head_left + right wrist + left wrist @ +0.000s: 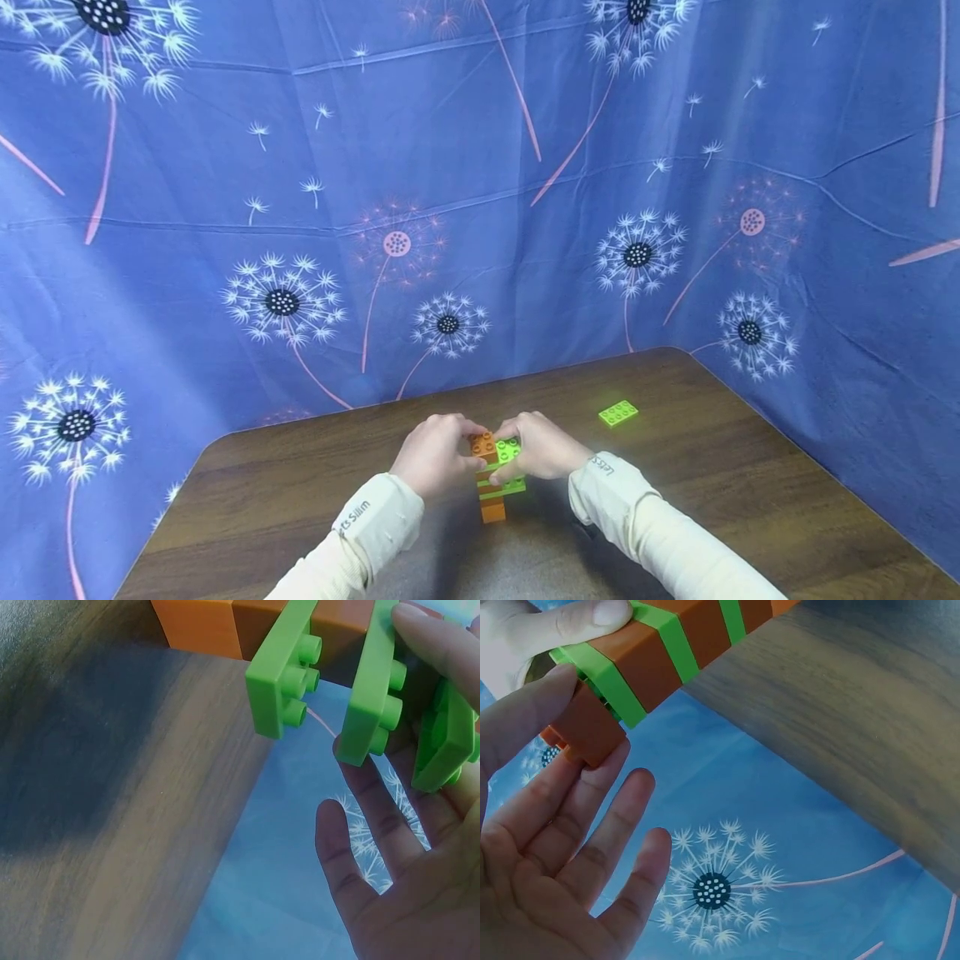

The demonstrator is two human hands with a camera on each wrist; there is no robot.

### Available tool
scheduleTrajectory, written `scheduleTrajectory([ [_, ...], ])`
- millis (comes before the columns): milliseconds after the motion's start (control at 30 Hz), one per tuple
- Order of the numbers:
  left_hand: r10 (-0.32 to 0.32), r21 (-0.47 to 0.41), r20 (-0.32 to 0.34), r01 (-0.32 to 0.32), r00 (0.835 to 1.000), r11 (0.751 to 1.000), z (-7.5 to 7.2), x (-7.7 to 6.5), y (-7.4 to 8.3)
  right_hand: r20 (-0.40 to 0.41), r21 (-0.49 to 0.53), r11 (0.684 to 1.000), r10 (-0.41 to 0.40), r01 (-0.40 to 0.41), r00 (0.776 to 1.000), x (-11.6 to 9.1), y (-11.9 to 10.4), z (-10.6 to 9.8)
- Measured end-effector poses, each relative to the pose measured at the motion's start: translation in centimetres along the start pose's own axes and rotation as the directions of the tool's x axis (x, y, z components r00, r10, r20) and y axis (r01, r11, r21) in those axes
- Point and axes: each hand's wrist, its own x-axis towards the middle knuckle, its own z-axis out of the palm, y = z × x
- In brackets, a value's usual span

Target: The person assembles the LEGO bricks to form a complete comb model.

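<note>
A tower of orange bricks with thin green plates between them stands on the table, the plates jutting out to the right. At its top, my left hand pinches an orange brick between thumb and fingers. This brick sits slightly askew against the uppermost green plate in the left wrist view. From the other side my right hand grips the upper tower, its thumb on the near side. In the right wrist view, a fingertip meets the middle green plate, whose studs show.
A loose green plate lies studs up toward the back right of the brown wooden table. Blue cloth with a dandelion print hangs behind the table and along its right side.
</note>
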Motion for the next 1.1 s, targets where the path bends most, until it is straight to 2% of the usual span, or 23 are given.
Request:
scheduleTrajectory([
  [167, 0.03, 0.077, -0.015, -0.029, 0.999, 0.997, -0.2, 0.1, 0.4, 0.001, 0.008, 1.0, 0.007, -0.007, 1.0, 0.1, -0.2, -0.1],
  [367, 0.116, 0.248, -0.039, -0.102, 0.993, 0.963, -0.2, 0.6, 1.3, -0.01, -0.002, 1.0, -0.031, 0.031, 0.999, 0.3, -0.2, -0.3],
  [567, 0.122, 0.263, -0.06, -0.102, 0.991, 0.96, 0.0, 0.4, 1.5, -0.019, -0.015, 0.999, -0.042, 0.042, 0.999, 0.2, -0.2, -0.4],
  [700, 0.095, 0.176, -0.055, -0.084, 0.994, 0.981, 0.4, 0.0, 0.8, -0.012, -0.005, 0.999, -0.04, 0.04, 0.999, 0.2, -0.2, -0.2],
  [833, 0.032, 0.004, -0.029, -0.032, 0.999, 0.999, 0.9, -0.4, 0.0, -0.006, -0.002, 0.999, -0.038, 0.038, 0.999, 0.1, -0.1, -0.1],
  [967, -0.014, -0.152, -0.01, 0.012, 1.0, 0.988, 1.5, -0.6, -0.7, -0.008, -0.01, 0.998, -0.06, 0.06, 0.998, 0.0, 0.0, 0.0],
  [1100, -0.022, -0.264, -0.021, 0.016, 1.0, 0.964, 2.2, -0.6, -1.1, -0.004, -0.02, 0.995, -0.093, 0.093, 0.996, -0.1, 0.0, 0.0],
])
